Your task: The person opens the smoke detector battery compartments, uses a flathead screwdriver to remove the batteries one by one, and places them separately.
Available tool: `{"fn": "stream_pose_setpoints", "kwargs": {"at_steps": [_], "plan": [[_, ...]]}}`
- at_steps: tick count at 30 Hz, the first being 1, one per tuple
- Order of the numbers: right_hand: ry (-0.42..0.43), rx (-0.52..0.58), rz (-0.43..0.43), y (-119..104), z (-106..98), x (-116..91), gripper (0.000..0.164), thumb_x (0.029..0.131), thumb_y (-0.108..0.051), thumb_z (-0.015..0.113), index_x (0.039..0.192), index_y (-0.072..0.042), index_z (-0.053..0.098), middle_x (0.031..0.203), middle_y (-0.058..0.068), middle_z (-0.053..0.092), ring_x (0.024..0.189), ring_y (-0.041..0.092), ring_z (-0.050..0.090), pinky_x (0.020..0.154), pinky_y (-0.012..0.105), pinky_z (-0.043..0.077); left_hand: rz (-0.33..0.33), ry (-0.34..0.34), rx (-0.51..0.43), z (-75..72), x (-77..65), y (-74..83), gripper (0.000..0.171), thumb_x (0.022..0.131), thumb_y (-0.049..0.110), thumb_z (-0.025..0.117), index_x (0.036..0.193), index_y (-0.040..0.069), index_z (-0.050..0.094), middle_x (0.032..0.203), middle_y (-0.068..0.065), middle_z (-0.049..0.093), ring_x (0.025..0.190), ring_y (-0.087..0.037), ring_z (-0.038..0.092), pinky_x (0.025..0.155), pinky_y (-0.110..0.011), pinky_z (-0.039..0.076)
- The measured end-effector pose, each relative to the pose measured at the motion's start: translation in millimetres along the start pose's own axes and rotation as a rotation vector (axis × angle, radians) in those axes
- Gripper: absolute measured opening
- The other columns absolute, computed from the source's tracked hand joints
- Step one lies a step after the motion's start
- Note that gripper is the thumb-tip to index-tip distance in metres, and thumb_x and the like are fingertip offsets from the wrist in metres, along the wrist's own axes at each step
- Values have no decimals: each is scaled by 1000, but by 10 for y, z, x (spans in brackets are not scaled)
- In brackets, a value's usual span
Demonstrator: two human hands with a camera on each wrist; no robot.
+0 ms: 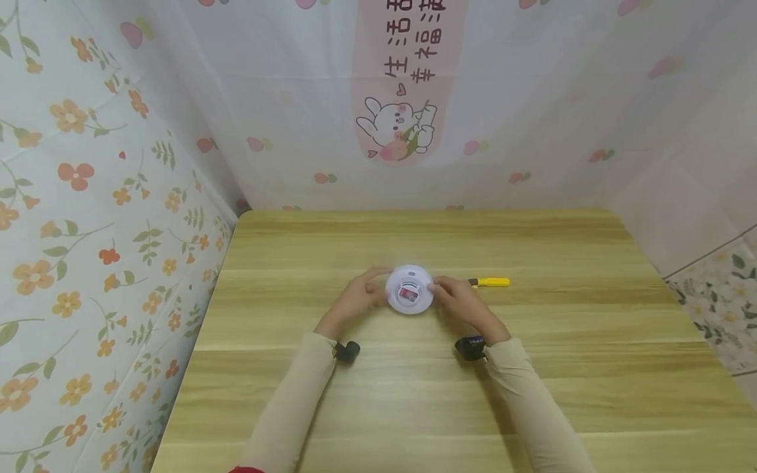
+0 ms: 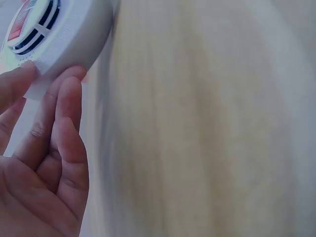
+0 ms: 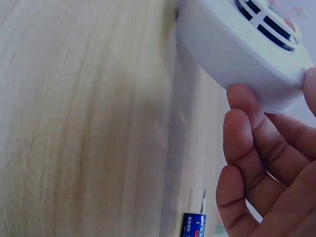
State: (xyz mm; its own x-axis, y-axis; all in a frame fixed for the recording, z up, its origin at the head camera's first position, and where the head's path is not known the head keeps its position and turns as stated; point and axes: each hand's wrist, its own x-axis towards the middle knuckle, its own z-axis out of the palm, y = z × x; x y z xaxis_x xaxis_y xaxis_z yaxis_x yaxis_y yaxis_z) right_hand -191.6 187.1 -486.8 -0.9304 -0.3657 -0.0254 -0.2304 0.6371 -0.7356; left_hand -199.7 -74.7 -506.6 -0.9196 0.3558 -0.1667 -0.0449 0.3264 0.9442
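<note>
A round white smoke detector [image 1: 408, 303] with dark side slots and a red label is held up just over the table, its slotted face upward. My left hand [image 1: 362, 295] pinches its left rim, thumb on top and fingertips beneath, as the left wrist view shows on the detector [image 2: 74, 44]. On the opposite rim my right hand [image 1: 464, 303] pinches it too, thumb above and curled fingers below the detector [image 3: 232, 49] in the right wrist view. Near the right wrist lies a blue battery [image 3: 192, 225] with printed characters, partly cut off there.
A yellow-handled tool [image 1: 493, 282], apparently a screwdriver, lies right of the right hand, its other end partly hidden. The wood-grain table [image 1: 390, 407] meets a printed curtain [image 1: 296, 131] at the back and a floral cloth [image 1: 89, 263] at the left.
</note>
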Motion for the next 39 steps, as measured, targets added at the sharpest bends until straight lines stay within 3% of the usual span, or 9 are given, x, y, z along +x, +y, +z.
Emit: {"fn": "stream_pose_setpoints", "kwargs": {"at_steps": [5, 8, 11, 15, 17, 28, 34, 39], "plan": [[-25, -24, 30, 33, 38, 14, 40, 102, -27, 48, 132, -2, 56, 110, 18, 68, 95, 25, 60, 91, 47, 51, -25, -24, -24, 17, -22, 2, 57, 87, 18, 69, 139, 29, 50, 89, -11, 73, 74, -16, 61, 69, -26, 49], [-61, -9, 41, 48, 46, 10, 45, 100, -26, 53, 140, -6, 47, 96, 15, 67, 83, 21, 59, 77, 38, 53, -24, -46, -6, 14, -21, -10, 58, 87, 15, 68, 140, 28, 49, 90, -14, 72, 74, -18, 60, 68, -27, 49], [-111, 12, 49, 63, 52, 7, 57, 94, -24, 63, 144, -8, 41, 84, 9, 62, 72, 16, 54, 66, 29, 47, -12, -86, 27, 10, -20, -21, 62, 86, 14, 69, 142, 29, 46, 101, -12, 69, 82, -17, 60, 74, -28, 48], [-157, 11, 49, 77, 62, 18, 69, 87, -23, 72, 145, -6, 38, 84, 7, 59, 75, 15, 51, 66, 26, 45, 13, -143, 39, 6, -15, -25, 68, 86, 11, 70, 145, 25, 41, 96, -10, 64, 84, -16, 57, 77, -28, 46], [-168, 7, 52, 74, 68, 28, 71, 86, -23, 73, 146, -5, 38, 86, 7, 58, 77, 16, 51, 66, 26, 44, 15, -158, 28, 6, -10, -28, 69, 86, 9, 70, 146, 24, 40, 86, -10, 62, 80, -17, 57, 74, -28, 46], [-198, -2, 71, -2, 30, 54, 69, 88, -21, 71, 145, -5, 37, 90, 10, 61, 78, 17, 53, 68, 28, 46, -12, -146, 54, 3, -2, -21, 68, 86, 12, 71, 143, 30, 39, 84, -7, 62, 77, -17, 57, 68, -27, 46], [-239, -16, 84, 13, 38, 97, 67, 88, -20, 70, 144, -2, 38, 88, 9, 60, 75, 17, 52, 67, 28, 46, -23, -151, 72, -10, 15, -17, 64, 86, 13, 70, 141, 24, 40, 79, -5, 60, 71, -16, 53, 65, -25, 44], [-279, -65, 41, 25, 35, 115, 63, 90, -20, 68, 142, 3, 41, 80, 4, 57, 71, 15, 48, 64, 27, 43, -28, -172, 98, -20, 56, -45, 62, 87, 13, 70, 141, 19, 39, 77, -4, 61, 69, -14, 52, 64, -25, 44]]}}
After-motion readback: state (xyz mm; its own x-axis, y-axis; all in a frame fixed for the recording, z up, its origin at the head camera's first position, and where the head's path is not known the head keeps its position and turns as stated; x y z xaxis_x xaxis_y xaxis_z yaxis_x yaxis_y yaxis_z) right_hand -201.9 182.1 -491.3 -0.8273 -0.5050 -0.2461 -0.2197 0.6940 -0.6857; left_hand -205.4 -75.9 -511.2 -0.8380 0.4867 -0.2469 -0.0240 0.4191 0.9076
